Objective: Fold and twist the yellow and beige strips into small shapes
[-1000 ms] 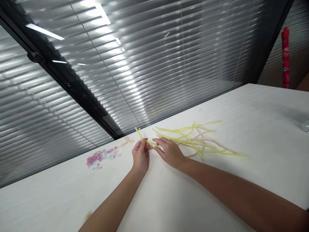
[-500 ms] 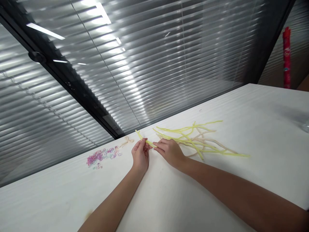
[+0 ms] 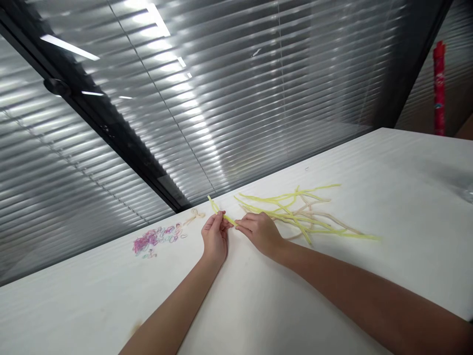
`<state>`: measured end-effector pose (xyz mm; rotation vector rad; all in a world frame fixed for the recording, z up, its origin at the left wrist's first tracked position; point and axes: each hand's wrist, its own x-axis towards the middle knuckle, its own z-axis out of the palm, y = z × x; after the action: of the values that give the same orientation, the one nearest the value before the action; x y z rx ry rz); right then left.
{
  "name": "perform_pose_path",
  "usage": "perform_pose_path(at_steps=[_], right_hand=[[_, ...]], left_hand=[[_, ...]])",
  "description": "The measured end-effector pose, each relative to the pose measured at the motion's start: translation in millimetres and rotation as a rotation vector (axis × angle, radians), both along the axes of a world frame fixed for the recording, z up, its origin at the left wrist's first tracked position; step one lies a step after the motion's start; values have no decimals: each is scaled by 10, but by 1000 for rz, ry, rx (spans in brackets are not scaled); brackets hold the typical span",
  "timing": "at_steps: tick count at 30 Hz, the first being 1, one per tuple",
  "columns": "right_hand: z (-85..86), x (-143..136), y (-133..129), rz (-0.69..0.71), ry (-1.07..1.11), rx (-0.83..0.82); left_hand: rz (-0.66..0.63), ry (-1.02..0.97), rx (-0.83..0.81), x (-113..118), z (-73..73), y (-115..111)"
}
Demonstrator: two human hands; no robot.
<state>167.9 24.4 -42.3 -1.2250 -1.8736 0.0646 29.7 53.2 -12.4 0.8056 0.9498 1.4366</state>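
Note:
A fuzzy yellow pipe cleaner (image 3: 229,220) runs between my two hands above the white table. My left hand (image 3: 215,237) pinches it between thumb and fingers, and a bent double end pokes out past the fingertips toward the window. Close by, my right hand (image 3: 261,233) grips the other part with its fingertips; the fingers partly hide it. Just beyond my right hand lies a loose spread of yellow pipe cleaners (image 3: 321,228) crossed with beige pipe cleaners (image 3: 327,215). Left of my left hand rests a twisted beige piece (image 3: 194,215), bent into loops.
A heap of small pink, purple and teal rings (image 3: 151,239) lies on the white table (image 3: 92,305) at left. Window blinds (image 3: 236,98) behind glass stand along the far edge. A red tube (image 3: 439,88) rises at far right, and a clear object (image 3: 468,193) sits at the right edge.
The bent end of the yellow pipe cleaner beyond my left hand has shifted slightly, its loop now more visible. Both hands stay in almost the same place.

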Motion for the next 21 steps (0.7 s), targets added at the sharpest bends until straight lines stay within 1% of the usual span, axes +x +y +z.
perform_pose_path(at_steps=[9, 15, 21], right_hand=[[61, -6, -13, -23, -154, -10], [87, -11, -10, -14, -183, -59], [120, -7, -50, 65, -210, -82]], left_hand=[[19, -2, 11, 0, -10, -15], [27, 7, 41, -3, -20, -12], [34, -7, 46, 11, -12, -8]])
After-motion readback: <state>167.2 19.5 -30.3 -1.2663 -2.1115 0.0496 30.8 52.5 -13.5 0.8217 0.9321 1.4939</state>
